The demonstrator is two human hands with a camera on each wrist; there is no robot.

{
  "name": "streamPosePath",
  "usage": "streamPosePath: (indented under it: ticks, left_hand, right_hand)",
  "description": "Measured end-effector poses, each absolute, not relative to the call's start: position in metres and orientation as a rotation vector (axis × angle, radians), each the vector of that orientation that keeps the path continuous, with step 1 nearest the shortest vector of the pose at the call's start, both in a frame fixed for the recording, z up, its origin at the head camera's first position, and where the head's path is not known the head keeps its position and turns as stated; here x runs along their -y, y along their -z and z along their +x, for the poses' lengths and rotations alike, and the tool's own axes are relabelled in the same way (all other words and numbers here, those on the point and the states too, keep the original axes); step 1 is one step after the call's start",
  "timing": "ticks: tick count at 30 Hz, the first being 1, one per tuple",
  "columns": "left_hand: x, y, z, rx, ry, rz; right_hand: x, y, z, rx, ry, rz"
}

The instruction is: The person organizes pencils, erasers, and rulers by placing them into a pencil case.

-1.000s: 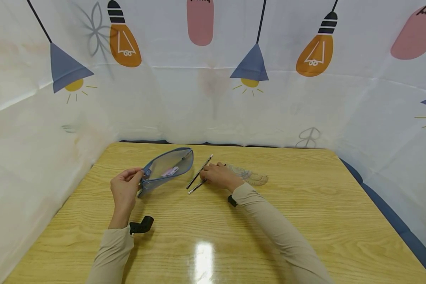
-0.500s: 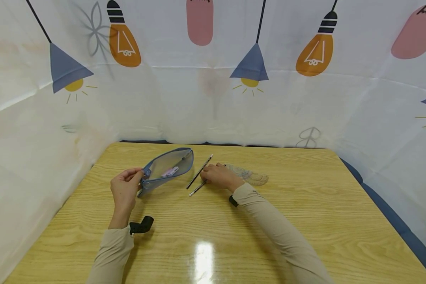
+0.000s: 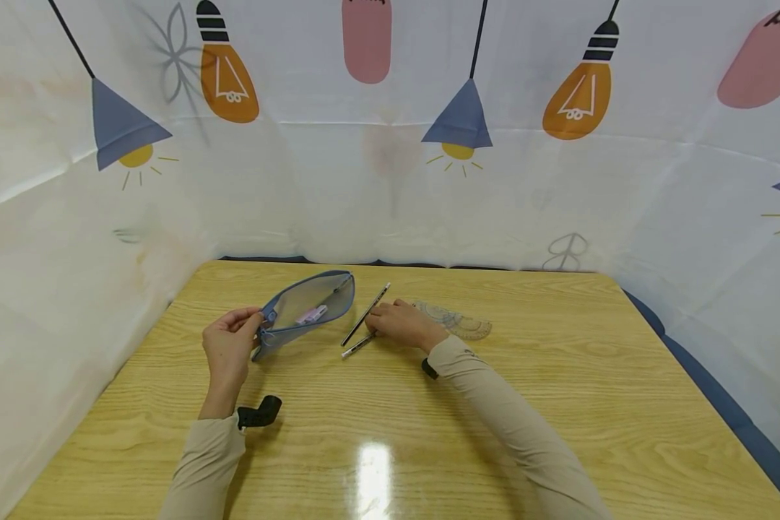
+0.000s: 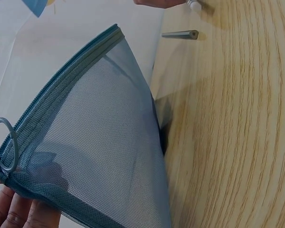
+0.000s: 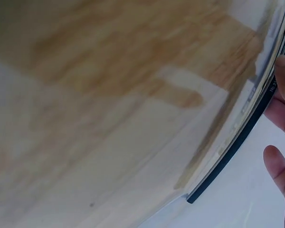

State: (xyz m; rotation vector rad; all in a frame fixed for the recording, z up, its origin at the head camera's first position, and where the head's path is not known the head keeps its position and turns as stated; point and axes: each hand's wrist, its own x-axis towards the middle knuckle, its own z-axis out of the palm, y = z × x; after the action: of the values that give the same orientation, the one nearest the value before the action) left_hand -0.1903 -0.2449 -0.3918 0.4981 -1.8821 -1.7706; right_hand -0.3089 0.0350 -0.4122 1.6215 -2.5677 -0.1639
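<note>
My left hand grips the near left corner of a blue mesh zip pencil pouch, whose mouth gapes. Inside the pouch lie a small pink-purple item and a thin, pencil-like stick. In the left wrist view, my fingers hold the zipper end beside a ring pull. My right hand pinches a dark pencil with a whitish end; the right wrist view shows thumb and finger on the lettered pencil. Another dark pencil lies between pouch and right hand.
A clear protractor lies just right of my right hand, partly hidden by it. The wooden table ends at a white printed curtain behind and at the sides.
The pencil in my right hand has swung slightly, its whitish end shifting a little. The left hand and pouch stay put.
</note>
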Motion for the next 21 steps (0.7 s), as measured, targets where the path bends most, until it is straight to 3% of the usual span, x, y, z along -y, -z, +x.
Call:
streamPosePath:
  ticks: [21]
  left_hand:
    - [0.2445, 0.3921, -0.1904, 1.851, 1.798, 0.492]
  right_hand:
    - [-0.0345, 0.4039, -0.3055, 2.506, 0.109, 1.684]
